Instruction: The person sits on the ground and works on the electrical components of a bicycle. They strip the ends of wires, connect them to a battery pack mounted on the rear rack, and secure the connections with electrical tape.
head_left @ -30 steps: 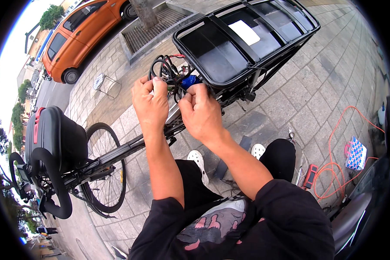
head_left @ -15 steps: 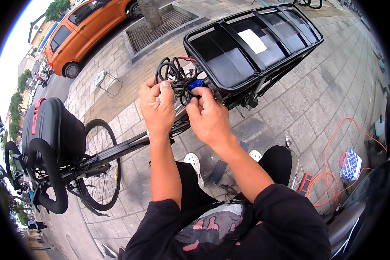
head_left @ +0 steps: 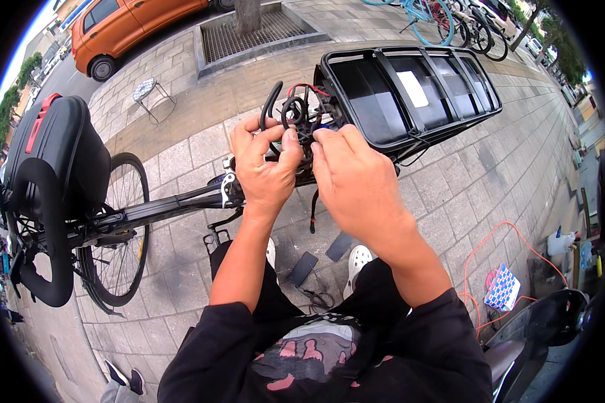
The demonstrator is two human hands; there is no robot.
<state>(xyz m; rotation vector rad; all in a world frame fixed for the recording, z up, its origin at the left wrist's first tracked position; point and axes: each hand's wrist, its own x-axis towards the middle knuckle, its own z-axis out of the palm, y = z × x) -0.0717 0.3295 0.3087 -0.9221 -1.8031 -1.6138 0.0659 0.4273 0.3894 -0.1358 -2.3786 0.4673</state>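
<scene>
A loose bundle of black cables (head_left: 294,109), with a thin red wire beside it, rises in front of the rear rack of a black bicycle (head_left: 161,207). My left hand (head_left: 267,168) is closed, its thumb and forefinger pinching a black cable from the bundle. Just to the right, my right hand (head_left: 359,178) has its fingertips pressed together at the cables' right side. Its own fingers hide what they grip. Under the hands a short dark cable end (head_left: 313,213) with a red tip hangs down. Part of a blue item barely shows behind the right fingertips.
A large black basket (head_left: 376,138) sits on the rear rack, and a black case (head_left: 57,144) at the handlebar. Two dark flat objects and a small cable coil lie between my feet. At right are an orange hose (head_left: 466,269), a checkered box (head_left: 502,289) and a dark vehicle part.
The view has shifted, so the basket sits lower and the parked bikes show more. My right hand has turned more back-up, and the cable loops stand more apart. A red-tipped cable end now hangs below.
</scene>
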